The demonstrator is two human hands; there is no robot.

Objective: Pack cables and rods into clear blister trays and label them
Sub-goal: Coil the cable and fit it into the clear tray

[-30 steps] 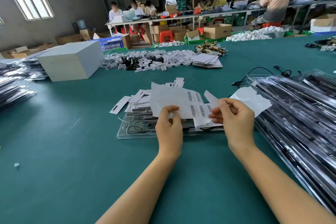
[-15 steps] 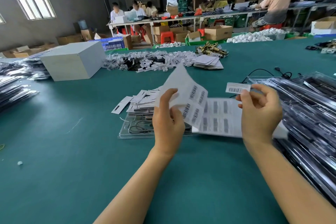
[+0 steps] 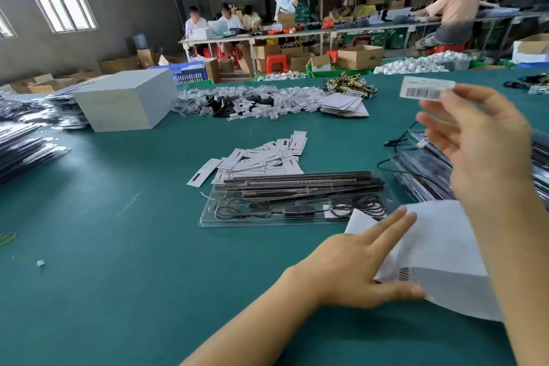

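Now the right hand (image 3: 478,157) pinches a peeled barcode label (image 3: 426,89) at its fingertips, raised above the table; the left hand (image 3: 365,264) lies flat-fingered on the label sheet (image 3: 439,249). Filled blister tray (image 3: 294,202) sits just beyond. Best bring the label down square on a flat tray patch and press from one edge.

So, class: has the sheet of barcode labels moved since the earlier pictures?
Yes. The label sheet has come down from above the blister tray to the table near the tray's right end, under the left hand.
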